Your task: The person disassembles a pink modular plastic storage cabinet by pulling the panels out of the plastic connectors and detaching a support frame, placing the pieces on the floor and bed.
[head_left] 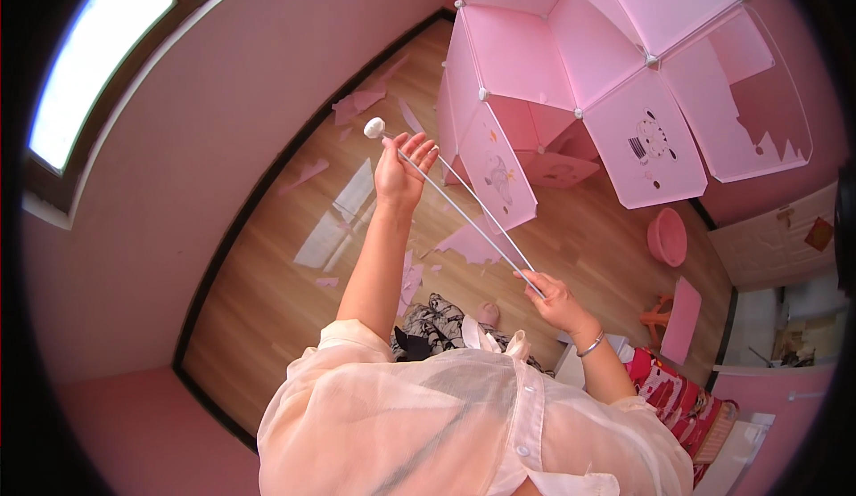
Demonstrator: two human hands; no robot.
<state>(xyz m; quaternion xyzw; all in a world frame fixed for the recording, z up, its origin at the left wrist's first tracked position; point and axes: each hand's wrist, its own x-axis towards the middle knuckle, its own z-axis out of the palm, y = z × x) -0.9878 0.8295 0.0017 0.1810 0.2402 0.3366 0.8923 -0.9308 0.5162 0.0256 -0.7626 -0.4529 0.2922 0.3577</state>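
Two thin white-grey metal rods (473,208) stretch slantwise between my hands, meeting or nearly meeting at the lower right. My left hand (406,175) holds their upper part, its fingers loosely curled. Just past its fingertips a white round connector (374,128) caps one end. My right hand (557,303) pinches the lower ends between thumb and fingers. Beyond them stands a pink panel cabinet (526,55) with white connectors at its corners. One door panel (508,175) hangs close to the rods; another door (660,144) bears a cartoon animal.
Torn pink sheet pieces (468,245) lie about the wooden floor (267,291). At the right are a pink basin (667,237), an orange stool (657,315) and a loose pink panel (682,320). Red patterned fabric (664,393) lies by my right arm. A pink wall bounds the left.
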